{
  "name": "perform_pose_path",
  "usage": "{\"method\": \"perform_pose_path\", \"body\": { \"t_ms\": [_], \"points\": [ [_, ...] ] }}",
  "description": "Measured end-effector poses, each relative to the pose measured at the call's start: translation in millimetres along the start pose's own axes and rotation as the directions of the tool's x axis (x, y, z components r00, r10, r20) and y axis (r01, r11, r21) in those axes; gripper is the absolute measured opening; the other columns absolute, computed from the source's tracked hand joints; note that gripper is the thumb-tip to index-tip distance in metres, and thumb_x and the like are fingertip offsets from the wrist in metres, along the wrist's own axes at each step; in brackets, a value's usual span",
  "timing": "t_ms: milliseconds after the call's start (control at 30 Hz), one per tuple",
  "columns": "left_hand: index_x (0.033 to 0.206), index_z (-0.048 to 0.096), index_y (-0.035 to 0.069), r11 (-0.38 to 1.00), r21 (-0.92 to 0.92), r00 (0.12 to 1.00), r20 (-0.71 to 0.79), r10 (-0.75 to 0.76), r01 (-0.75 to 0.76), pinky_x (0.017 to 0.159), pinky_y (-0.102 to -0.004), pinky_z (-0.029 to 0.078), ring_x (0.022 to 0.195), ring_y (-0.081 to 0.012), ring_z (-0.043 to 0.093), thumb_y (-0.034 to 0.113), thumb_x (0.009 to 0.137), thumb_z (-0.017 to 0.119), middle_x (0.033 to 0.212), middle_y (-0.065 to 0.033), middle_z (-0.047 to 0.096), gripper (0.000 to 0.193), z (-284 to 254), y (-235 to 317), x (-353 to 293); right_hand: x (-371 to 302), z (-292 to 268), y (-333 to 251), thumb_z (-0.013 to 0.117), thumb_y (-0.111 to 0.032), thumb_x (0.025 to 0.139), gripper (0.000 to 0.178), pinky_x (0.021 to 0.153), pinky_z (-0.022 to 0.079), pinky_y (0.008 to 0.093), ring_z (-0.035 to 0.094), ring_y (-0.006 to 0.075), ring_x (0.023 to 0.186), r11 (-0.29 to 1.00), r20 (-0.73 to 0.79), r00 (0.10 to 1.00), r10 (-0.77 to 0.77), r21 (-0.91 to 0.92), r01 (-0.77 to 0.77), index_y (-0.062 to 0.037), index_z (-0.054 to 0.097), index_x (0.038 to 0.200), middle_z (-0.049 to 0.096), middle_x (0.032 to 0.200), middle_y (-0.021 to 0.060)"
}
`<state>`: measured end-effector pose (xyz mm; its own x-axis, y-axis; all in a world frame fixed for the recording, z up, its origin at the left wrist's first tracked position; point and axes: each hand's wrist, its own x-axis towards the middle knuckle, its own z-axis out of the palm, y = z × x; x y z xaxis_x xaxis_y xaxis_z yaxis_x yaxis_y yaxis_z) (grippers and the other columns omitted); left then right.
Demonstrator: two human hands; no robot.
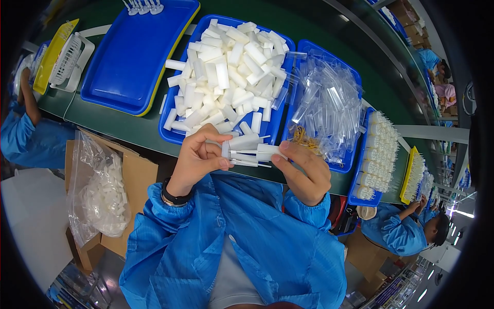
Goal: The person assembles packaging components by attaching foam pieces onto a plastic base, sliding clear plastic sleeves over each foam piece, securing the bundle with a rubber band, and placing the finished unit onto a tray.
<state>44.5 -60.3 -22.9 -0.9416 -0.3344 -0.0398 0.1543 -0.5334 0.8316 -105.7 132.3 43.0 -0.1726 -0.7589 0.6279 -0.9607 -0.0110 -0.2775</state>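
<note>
My left hand (197, 154) grips a white pronged holder (226, 150) by its round base, with the thin prongs pointing right. White cylindrical sleeves (246, 141) sit on some of the prongs. Between the thumb and fingers of my right hand (307, 172) is another white sleeve (269, 149), lined up at the prong ends; whether a prong is inside it I cannot tell. Just beyond my hands, a heap of similar white sleeves (221, 72) fills a blue tray (168, 135).
Right of the heap stand a blue tray of clear plastic tubes (329, 98) with rubber bands (304, 138), and a blue tray of white pronged assemblies (380, 154). Another blue tray (121, 62) lies left. A bag of white pieces (105, 195) rests on a cardboard box (136, 206). Co-workers sit on both sides.
</note>
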Motion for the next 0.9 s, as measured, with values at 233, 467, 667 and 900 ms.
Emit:
{"method": "perform_pose_path", "body": {
  "t_ms": [233, 467, 667, 900],
  "points": [
    [0.112, 0.061, -0.004, 0.998, 0.06, 0.999, 0.035, 0.015, -0.017, 0.066, -0.0187, 0.054, 0.084, -0.0172, 0.069, -0.012, 0.072, 0.072, 0.097, -0.0054, 0.05, 0.042, -2.8, -1.2, -0.6, 2.5, -2.0, -3.8, 0.069, -0.003, 0.067, 0.031, 0.072, 0.058, 0.0309, 0.068, 0.0291, 0.092, 0.999, 0.001, 1.0, -0.031, 0.026, 0.031, 0.0021, 0.07, 0.097, 0.066, 0.101, 0.0163],
    [0.11, 0.063, -0.002, 0.993, 0.114, 0.998, 0.063, -0.022, 0.015, 0.066, -0.0177, 0.053, 0.083, -0.0156, 0.069, -0.012, 0.07, 0.074, 0.096, -0.0052, 0.049, 0.042, -3.9, -1.1, -0.5, 2.3, -6.8, -6.2, 0.07, -0.003, 0.066, 0.028, 0.073, 0.057, 0.0305, 0.068, 0.0291, 0.092, 0.996, 0.01, 0.997, -0.076, 0.045, 0.075, 0.0022, 0.07, 0.094, 0.068, 0.097, 0.016],
    [0.108, 0.064, -0.002, 0.985, 0.167, 0.996, 0.069, -0.061, 0.049, 0.066, -0.0176, 0.053, 0.081, -0.0147, 0.069, -0.012, 0.069, 0.075, 0.095, -0.0049, 0.049, 0.042, -5.2, 3.8, -0.6, 5.1, -18.3, -1.3, 0.069, -0.004, 0.065, 0.028, 0.074, 0.057, 0.0297, 0.068, 0.0281, 0.091, 0.988, 0.084, 0.985, -0.153, 0.048, 0.15, 0.0033, 0.069, 0.092, 0.068, 0.096, 0.0155],
    [0.109, 0.064, -0.001, 0.985, 0.153, 0.98, 0.172, -0.104, 0.077, 0.066, -0.0164, 0.052, 0.079, -0.0126, 0.068, -0.01, 0.07, 0.076, 0.095, -0.0049, 0.05, 0.041, 1.3, 1.4, 0.5, 6.2, -5.7, -3.2, 0.068, -0.006, 0.068, 0.027, 0.078, 0.057, 0.0312, 0.067, 0.0272, 0.094, 0.974, 0.123, 0.975, -0.183, 0.159, 0.163, 0.0026, 0.07, 0.094, 0.068, 0.097, 0.015]
  ]
}}
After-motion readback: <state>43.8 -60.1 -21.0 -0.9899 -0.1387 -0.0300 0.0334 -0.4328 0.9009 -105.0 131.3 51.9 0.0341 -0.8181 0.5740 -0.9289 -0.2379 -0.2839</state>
